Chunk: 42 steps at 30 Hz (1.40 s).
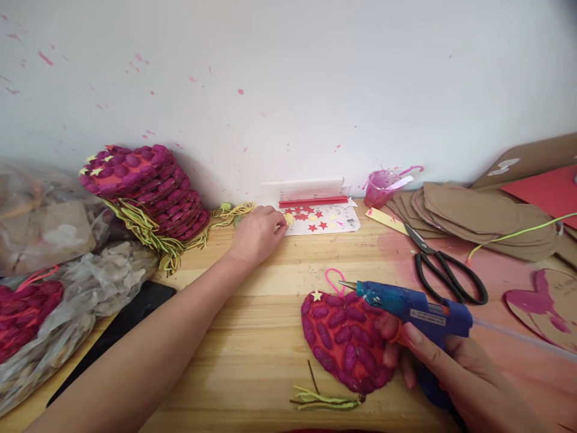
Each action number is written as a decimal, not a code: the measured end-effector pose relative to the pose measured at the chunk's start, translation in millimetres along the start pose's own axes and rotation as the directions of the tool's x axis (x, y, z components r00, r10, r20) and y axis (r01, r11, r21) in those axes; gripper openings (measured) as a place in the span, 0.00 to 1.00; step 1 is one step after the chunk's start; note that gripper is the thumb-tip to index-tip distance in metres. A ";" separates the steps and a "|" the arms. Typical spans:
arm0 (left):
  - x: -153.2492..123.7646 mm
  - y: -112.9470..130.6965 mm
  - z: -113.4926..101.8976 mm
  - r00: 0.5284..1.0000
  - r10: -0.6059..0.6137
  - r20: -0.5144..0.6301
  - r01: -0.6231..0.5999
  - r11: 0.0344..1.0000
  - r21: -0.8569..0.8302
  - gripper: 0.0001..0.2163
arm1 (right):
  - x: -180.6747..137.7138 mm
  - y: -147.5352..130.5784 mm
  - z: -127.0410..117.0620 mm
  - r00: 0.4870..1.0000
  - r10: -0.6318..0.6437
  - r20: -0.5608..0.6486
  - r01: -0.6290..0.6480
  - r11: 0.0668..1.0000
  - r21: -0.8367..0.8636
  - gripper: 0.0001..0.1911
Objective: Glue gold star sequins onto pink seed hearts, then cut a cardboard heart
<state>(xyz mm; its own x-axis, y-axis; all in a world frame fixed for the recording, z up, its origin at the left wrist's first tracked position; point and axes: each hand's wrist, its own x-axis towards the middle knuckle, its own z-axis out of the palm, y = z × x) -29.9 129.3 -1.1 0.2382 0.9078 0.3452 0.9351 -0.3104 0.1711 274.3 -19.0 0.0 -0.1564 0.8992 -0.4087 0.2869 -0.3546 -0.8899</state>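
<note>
In my right hand [451, 367] is a blue hot glue gun [401, 304], its metal nozzle pointing left over a heart-shaped ornament [342, 337]. Magenta oval pieces cover the red heart, which has a pink loop on top, one pale yellow star [317, 295] at its upper left and a yellow-green tassel [322, 399] below. My left hand [260, 233] reaches to the left edge of a white sheet [347, 227] bearing red stars [303, 214] and yellow ones. Its fingers are curled together beside the yellow stars; whatever is between the fingertips is hidden.
Finished ornaments [148, 186] are stacked at the back left, near plastic bags [90, 294] and a flat black object [112, 337]. Black-handled scissors [444, 270], a paint-stained cup [381, 187] and cardboard shapes [473, 213] lie to the right. A white wall closes the back.
</note>
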 end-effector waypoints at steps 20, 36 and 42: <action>-17.0 -1.9 3.5 0.980 0.180 0.080 -0.169 0.978 -0.125 0.18 | -1.0 6.8 -0.8 0.998 0.060 -0.024 -0.060 0.998 -0.021 0.27; -15.6 -6.2 12.7 0.983 0.180 0.033 -0.173 0.974 -0.150 0.12 | -0.8 5.4 -0.2 0.999 0.015 -0.036 -0.017 0.998 -0.061 0.27; -14.1 -4.2 12.7 0.978 0.210 0.016 -0.207 0.972 -0.115 0.11 | -1.1 9.4 -0.6 0.998 0.049 -0.050 -0.052 0.997 -0.064 0.29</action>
<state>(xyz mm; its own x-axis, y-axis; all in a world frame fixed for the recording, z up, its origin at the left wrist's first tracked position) -33.8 121.4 -18.4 0.4335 0.8266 0.3590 0.8289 -0.5220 0.2011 277.7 -23.2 -7.8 -0.0944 0.8925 -0.4411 0.3542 -0.3839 -0.8527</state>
